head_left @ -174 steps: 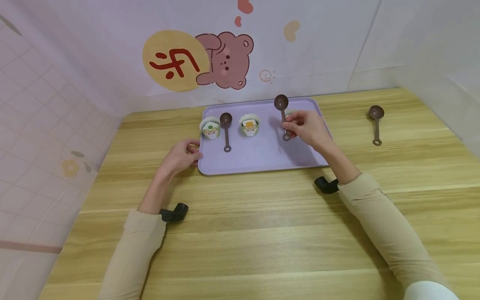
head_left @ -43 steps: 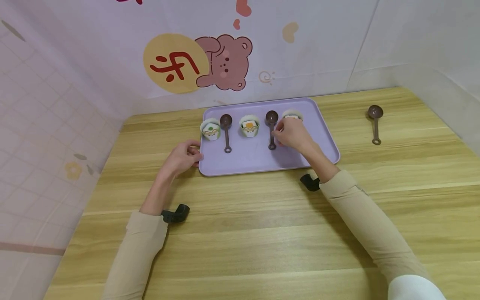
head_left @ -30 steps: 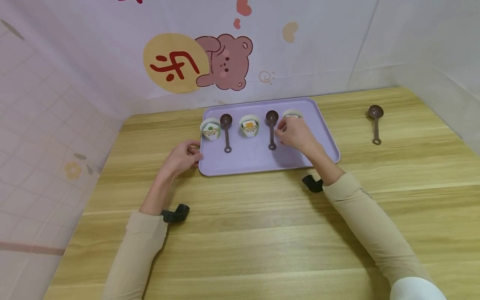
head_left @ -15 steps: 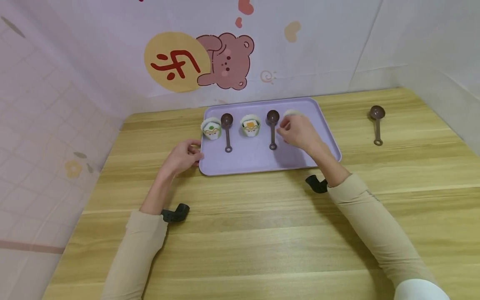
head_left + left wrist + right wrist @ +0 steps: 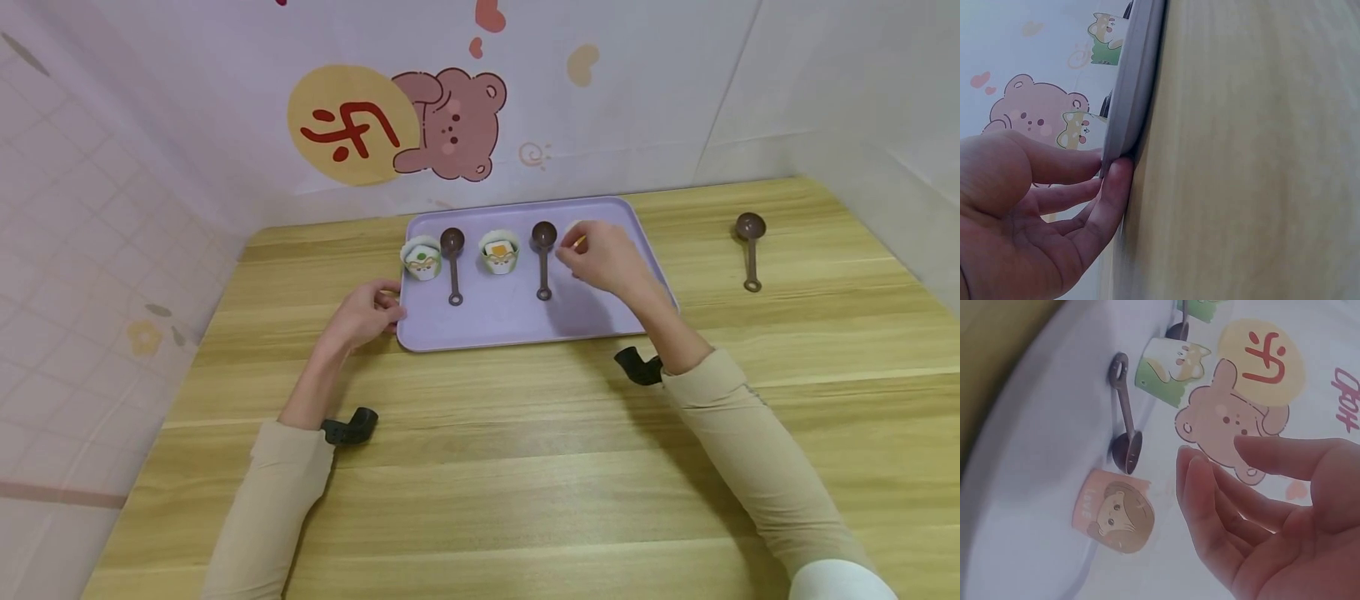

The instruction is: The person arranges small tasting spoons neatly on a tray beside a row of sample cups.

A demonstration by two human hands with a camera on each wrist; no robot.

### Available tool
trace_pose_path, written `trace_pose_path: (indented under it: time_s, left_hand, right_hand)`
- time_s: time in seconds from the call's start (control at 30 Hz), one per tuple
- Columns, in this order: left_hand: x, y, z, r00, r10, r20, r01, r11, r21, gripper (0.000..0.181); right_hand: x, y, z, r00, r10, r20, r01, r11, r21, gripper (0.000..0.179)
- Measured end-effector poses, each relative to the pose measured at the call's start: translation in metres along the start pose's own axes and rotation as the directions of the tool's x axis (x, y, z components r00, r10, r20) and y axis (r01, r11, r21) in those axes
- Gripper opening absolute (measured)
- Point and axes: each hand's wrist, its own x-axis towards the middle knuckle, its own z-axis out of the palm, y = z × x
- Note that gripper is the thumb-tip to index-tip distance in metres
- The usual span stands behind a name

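Observation:
A lilac tray [image 5: 495, 321] lies on the table. My left hand [image 5: 362, 315] pinches its left edge, thumb on the rim and a fingertip at the underside in the left wrist view. On the tray are a paper cake cup with a green-dotted filling [image 5: 422, 260], a brown measuring scoop [image 5: 452, 242], a cup with an orange-topped filling [image 5: 499, 252] and another brown scoop [image 5: 543, 236]. My right hand [image 5: 606, 260] hovers just right of that scoop, fingers loosely bent around nothing. It mostly hides a third cup, pink with a printed face [image 5: 1114, 510] in the right wrist view.
A third brown scoop [image 5: 751, 227] lies on the wooden table [image 5: 480, 467], right of the tray. Behind the table stands a white wall covering with a printed bear [image 5: 453, 125]. Black wrist mounts [image 5: 351, 427] stick out near both cuffs.
The right hand held a scoop above the tray; that scoop now lies between the middle and right cups, let go. The hand has since drawn slightly up and right. The left hand stays put.

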Motion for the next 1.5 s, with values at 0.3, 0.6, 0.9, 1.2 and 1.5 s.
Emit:
trace_pose_path:
  time_s: [0.3, 0.6, 0.9, 1.2, 1.5]
  left_hand:
    - [0.001, -0.001, 0.000, 1.000, 0.004, 0.002, -0.004, 1.000, -0.002, 0.049]
    - [0.001, 0.000, 0.000, 1.000, 0.001, 0.005, -0.001, 1.000, -0.005, 0.049]
    - [0.002, -0.002, 0.000, 1.000, 0.001, 0.005, -0.001, 1.000, -0.008, 0.048]
    - [0.002, -0.003, 0.000, 1.000, 0.002, 0.001, -0.002, 1.000, 0.000, 0.047]
    - [0.002, -0.003, 0.000, 1.000, 0.000, 0.004, 0.000, 1.000, -0.003, 0.048]
  right_hand:
    - [-0.003, 0.002, -0.015, 1.000, -0.014, -0.011, 0.014, 0.999, 0.042, 0.024]
    - [-0.008, 0.006, -0.025, 1.000, 0.014, -0.011, -0.014, 0.999, 0.052, 0.026]
    - [-0.011, 0.017, -0.035, 0.999, 0.018, -0.041, -0.017, 1.000, 0.019, 0.025]
    - [-0.016, 0.024, -0.043, 0.998, 0.041, -0.045, -0.040, 0.999, 0.030, 0.025]
    - [-0.018, 0.038, -0.048, 0.997, 0.065, -0.029, -0.064, 0.998, 0.029, 0.029]
